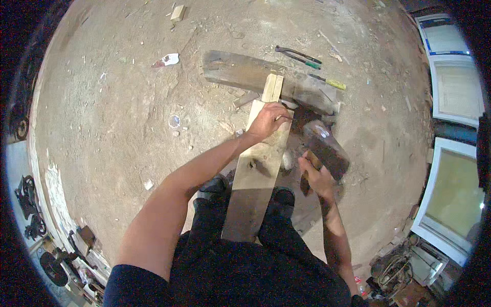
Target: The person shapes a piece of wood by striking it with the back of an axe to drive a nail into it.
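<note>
A long pale wooden board (pixel 262 153) runs away from me between my legs. Its far end narrows to a tongue (pixel 272 88) that lies over a weathered dark beam (pixel 235 69) on the ground. My left hand (pixel 268 120) is closed over the board near that end, its fingers curled at the right edge. To the right of the board, my right hand (pixel 319 180) grips a brown wooden handle (pixel 312 159); the rest of that tool is dark and I cannot make it out. A dark wooden block (pixel 327 146) lies just beyond the right hand.
Past the beam lie pliers-like tool with green on one handle (pixel 299 56) and a yellow-handled tool (pixel 328 81). A small wood offcut (pixel 178 13) and a white-and-red scrap (pixel 167 60) are on the dirt floor. White-framed panels (pixel 450 189) stand at the right.
</note>
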`<state>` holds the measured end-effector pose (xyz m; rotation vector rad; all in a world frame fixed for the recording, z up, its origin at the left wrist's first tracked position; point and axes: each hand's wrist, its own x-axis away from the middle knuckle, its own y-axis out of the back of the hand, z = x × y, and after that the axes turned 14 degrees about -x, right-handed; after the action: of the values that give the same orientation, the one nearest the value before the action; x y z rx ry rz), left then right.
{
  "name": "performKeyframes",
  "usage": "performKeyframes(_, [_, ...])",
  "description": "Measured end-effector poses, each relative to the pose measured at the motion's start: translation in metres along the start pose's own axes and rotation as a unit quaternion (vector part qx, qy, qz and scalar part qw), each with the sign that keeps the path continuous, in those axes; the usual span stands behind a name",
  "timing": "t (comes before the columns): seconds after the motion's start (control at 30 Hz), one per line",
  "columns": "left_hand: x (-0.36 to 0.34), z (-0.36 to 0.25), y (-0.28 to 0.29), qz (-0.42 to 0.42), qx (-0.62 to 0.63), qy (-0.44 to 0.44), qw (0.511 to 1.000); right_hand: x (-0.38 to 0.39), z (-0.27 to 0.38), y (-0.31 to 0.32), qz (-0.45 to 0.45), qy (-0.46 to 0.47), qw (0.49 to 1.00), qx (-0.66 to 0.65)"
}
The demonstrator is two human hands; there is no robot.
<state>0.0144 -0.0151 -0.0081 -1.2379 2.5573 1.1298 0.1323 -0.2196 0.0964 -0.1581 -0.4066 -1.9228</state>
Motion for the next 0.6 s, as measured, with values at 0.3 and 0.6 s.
performKeyframes(0.3, [0.003,0.003,-0.001,0.015,0.001,0.021,1.0,-0.025,0.042,-0.003,0.035,-0.138,0.987,-0.069])
performKeyframes(0.6, [-0.002,-0.005,0.003,-0.06,0.011,-0.005,0.998,-0.01,-0.016,0.002,-0.028,-0.013,0.998,-0.049])
